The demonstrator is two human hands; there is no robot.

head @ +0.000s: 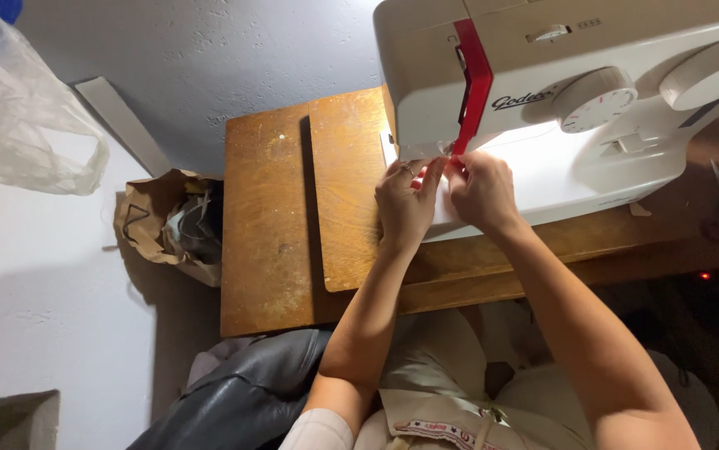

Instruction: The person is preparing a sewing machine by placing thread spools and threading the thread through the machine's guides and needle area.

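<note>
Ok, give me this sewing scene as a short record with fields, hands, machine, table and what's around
left hand: left hand at the needle area, fingers pinching something small, unclear what
right hand: right hand beside it, fingers at the same spot
machine: white sewing machine with a red strip, lamp lit
surface: wooden table
left of table: brown paper bag, clear plastic bag
near lap: dark jacket

We reach both bare forearms up and away from our body, and they converge until the hands meet side by side. Our left hand (405,204) shows its back to us, wrist straight, fingers curled forward with the tips pinched together; a thin ring sits on one finger. Our right hand (483,193) lies just beside it, knuckles up, its fingers bent down and pinched at the tips, nearly touching the left fingertips. Both wrists are level, elbows bent.
</note>
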